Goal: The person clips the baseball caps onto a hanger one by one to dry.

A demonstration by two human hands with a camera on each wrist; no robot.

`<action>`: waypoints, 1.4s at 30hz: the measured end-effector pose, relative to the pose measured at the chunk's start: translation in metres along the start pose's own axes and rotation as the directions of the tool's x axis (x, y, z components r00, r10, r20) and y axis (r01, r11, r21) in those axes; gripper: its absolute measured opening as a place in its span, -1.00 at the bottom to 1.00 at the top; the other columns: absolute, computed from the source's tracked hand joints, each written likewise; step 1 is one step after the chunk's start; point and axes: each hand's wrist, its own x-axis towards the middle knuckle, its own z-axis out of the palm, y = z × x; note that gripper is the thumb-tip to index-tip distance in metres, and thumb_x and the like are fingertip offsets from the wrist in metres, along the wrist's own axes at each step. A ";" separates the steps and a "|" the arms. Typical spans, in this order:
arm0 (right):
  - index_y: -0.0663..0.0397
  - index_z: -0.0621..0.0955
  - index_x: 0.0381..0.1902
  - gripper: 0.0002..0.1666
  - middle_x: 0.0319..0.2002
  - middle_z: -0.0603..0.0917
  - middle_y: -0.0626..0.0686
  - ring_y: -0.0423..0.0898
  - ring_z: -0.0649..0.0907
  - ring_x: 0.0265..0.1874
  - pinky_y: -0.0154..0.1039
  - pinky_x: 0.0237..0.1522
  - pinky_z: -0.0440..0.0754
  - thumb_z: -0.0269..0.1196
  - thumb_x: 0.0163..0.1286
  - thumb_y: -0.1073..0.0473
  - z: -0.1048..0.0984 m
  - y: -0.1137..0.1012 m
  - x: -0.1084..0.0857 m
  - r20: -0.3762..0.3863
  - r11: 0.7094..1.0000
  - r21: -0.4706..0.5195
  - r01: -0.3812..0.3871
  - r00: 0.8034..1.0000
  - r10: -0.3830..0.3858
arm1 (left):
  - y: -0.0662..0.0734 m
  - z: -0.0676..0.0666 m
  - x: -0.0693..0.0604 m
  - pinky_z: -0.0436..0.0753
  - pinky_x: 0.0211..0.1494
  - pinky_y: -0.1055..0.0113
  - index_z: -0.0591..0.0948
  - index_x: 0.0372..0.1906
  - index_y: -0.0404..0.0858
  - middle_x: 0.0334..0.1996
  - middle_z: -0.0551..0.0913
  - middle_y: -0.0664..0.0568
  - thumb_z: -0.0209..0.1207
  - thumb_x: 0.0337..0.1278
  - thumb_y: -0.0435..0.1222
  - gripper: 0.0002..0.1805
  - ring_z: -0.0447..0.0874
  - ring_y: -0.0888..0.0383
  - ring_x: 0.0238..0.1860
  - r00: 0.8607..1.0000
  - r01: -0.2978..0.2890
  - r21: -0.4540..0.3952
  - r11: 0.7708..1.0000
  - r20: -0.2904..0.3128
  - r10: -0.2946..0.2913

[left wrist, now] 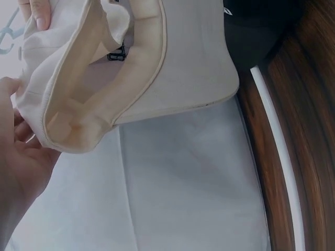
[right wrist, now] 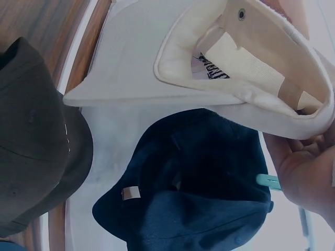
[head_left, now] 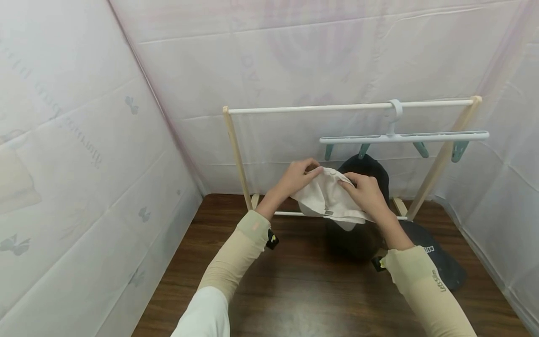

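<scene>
A cream baseball cap (head_left: 337, 199) is held up in front of the rack by both hands. My left hand (head_left: 300, 178) pinches its crown on the left, thumb and fingers on the fabric. My right hand (head_left: 368, 193) grips the same crown on the right. In the left wrist view, the cap (left wrist: 193, 63) shows its open underside, sweatband and brim. Behind it, a navy cap (right wrist: 199, 172) hangs from a green clip (right wrist: 268, 181); in the head view it is partly hidden by the cream cap.
A white hanger (head_left: 438, 136) with several green clips hooks over the rack's top rail (head_left: 303, 108). A dark brownish cap (right wrist: 31, 141) lies on the wooden table (head_left: 290, 290) below. A dark lettered cap (head_left: 448, 262) lies at the right, partly behind my right arm.
</scene>
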 end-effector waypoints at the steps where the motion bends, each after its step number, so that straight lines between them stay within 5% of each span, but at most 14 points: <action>1: 0.16 0.72 0.06 -0.68 -0.11 0.78 0.20 0.07 0.69 -0.32 -0.05 -0.28 0.58 0.26 0.52 0.08 0.000 0.000 0.000 -0.001 1.000 -0.002 -0.002 1.000 0.002 | -0.001 -0.001 0.003 0.65 0.07 0.34 0.66 0.12 -0.22 0.03 0.73 -0.04 0.07 0.54 0.01 -0.58 0.70 0.12 0.00 1.000 0.014 -0.028 1.000 0.009 -0.014; 12: 0.18 0.72 0.05 -0.68 -0.09 0.77 0.21 0.09 0.69 -0.27 -0.03 -0.22 0.58 0.27 0.51 0.08 0.001 0.004 0.001 0.004 1.000 -0.005 -0.021 1.000 0.021 | -0.011 -0.018 0.032 0.68 0.15 0.11 0.50 0.27 -0.39 0.11 0.64 -0.29 0.00 0.59 -0.07 -0.52 0.67 -0.15 0.10 0.983 0.172 -0.257 0.951 0.106 -0.149; 16: 0.16 0.71 0.07 -0.67 -0.10 0.78 0.21 0.07 0.68 -0.31 -0.05 -0.26 0.58 0.26 0.52 0.07 0.001 0.005 0.001 0.000 1.000 -0.003 -0.021 1.000 0.021 | -0.016 -0.025 0.044 0.65 0.20 0.05 0.43 0.33 -0.45 0.21 0.55 -0.34 0.03 0.59 -0.16 -0.51 0.62 -0.23 0.16 0.971 0.227 -0.340 0.913 0.150 -0.186; 23: 0.16 0.71 0.08 -0.66 -0.10 0.78 0.20 0.05 0.68 -0.33 -0.09 -0.29 0.57 0.25 0.53 0.07 0.002 0.006 -0.001 0.006 0.999 0.000 -0.037 0.999 0.037 | -0.017 -0.028 0.058 0.63 0.23 0.25 0.29 0.47 -0.42 0.38 0.42 -0.28 0.05 0.57 -0.16 -0.41 0.57 -0.13 0.27 0.937 0.336 -0.436 0.835 0.246 -0.249; 30: 0.16 0.72 0.07 -0.66 -0.14 0.78 0.20 0.04 0.66 -0.38 -0.11 -0.33 0.55 0.26 0.52 0.06 0.001 0.006 -0.002 -0.010 0.999 -0.011 -0.046 0.999 0.046 | -0.003 -0.020 0.077 0.53 0.36 0.19 0.15 0.53 -0.46 0.43 0.36 -0.33 0.07 0.55 -0.23 -0.33 0.44 -0.16 0.39 0.926 0.376 -0.550 0.746 0.259 -0.276; 36: 0.17 0.72 0.06 -0.67 -0.15 0.78 0.20 0.02 0.66 -0.41 -0.12 -0.35 0.55 0.26 0.52 0.07 0.001 0.005 -0.002 -0.013 0.999 -0.011 -0.040 0.999 0.040 | 0.008 -0.015 0.083 0.43 0.45 0.12 0.01 0.60 -0.39 0.52 0.21 -0.29 0.10 0.53 -0.24 -0.23 0.32 -0.13 0.48 0.909 0.416 -0.554 0.721 0.262 -0.323; 42: 0.17 0.72 0.04 -0.67 -0.16 0.79 0.19 0.03 0.67 -0.39 -0.12 -0.34 0.56 0.26 0.52 0.06 0.003 0.006 -0.002 -0.019 0.999 -0.007 -0.036 0.999 0.035 | 0.008 -0.009 0.083 0.47 0.42 0.15 0.31 0.43 -0.44 0.38 0.41 -0.29 0.11 0.51 -0.29 -0.46 0.41 -0.14 0.42 0.921 0.388 -0.581 0.716 0.215 -0.325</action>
